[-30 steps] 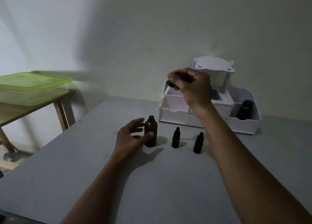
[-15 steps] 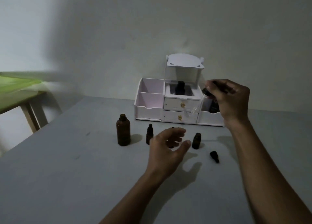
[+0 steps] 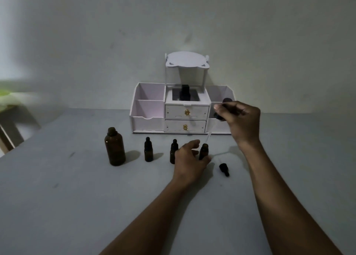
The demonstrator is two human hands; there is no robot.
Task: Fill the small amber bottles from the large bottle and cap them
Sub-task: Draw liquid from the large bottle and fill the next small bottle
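The large amber bottle (image 3: 115,146) stands uncapped at the left of the grey table (image 3: 77,197). Two small capped amber bottles (image 3: 148,152) (image 3: 173,151) stand in a row to its right. A third small bottle (image 3: 203,151) stands open beside them. My left hand (image 3: 189,159) curls around that open bottle, fingers touching or nearly touching it. My right hand (image 3: 238,120) pinches a glass dropper (image 3: 209,135) by its black bulb, the tip slanting down just above the open bottle's mouth. A loose black dropper cap (image 3: 224,169) lies on the table to the right.
A white desk organiser (image 3: 183,112) with two drawers and side bins stands against the wall behind the bottles, a dark bottle (image 3: 185,92) in its top tray. At the far left edge, a wooden table leg (image 3: 7,137) and a green lid show.
My left hand left the large bottle and moved right to the open small bottle. My right hand carried the dropper right and down over it. The view swung right.
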